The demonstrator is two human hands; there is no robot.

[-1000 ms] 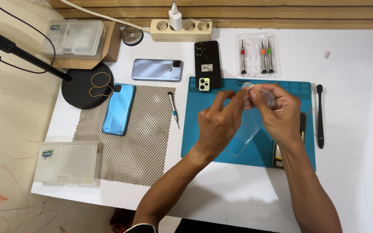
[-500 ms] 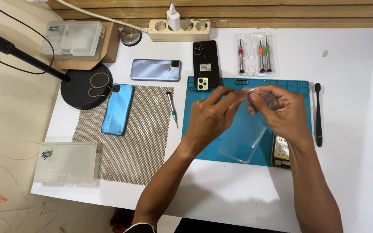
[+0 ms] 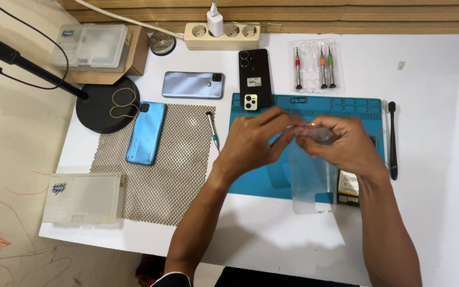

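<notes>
Pinching the top edge of a clear flexible sheet [image 3: 312, 183] between both hands, over the blue work mat [image 3: 264, 180]. Left hand [image 3: 253, 142] closing thumb and fingertips on the sheet's upper left corner; right hand [image 3: 341, 146] curling around the upper right part, fingers gripping it. Sheet hanging down below the hands, its lower edge reaching past the mat's near border onto the white table [image 3: 436, 159].

Lying just beside the right hand's wrist, partly under the sheet: a flat battery-like pack [image 3: 348, 187] with a pale label. Resting to the right of the right hand: a slim black tool [image 3: 392, 141], upright along the mat's edge. Sitting beyond the hands: a black phone [image 3: 255, 77] face down, a tray of small screwdrivers [image 3: 314, 66], a power strip [image 3: 221, 36] with a white charger plugged in.

Lying to the left of the left hand: a short screwdriver [image 3: 212, 129] on a beige mesh mat [image 3: 171, 175], a bright blue phone [image 3: 146, 133] on the same mesh, a pale blue phone [image 3: 193, 85] farther off, a round black lamp base [image 3: 102, 109], and two clear plastic boxes [image 3: 83, 197] well apart from the hands.
</notes>
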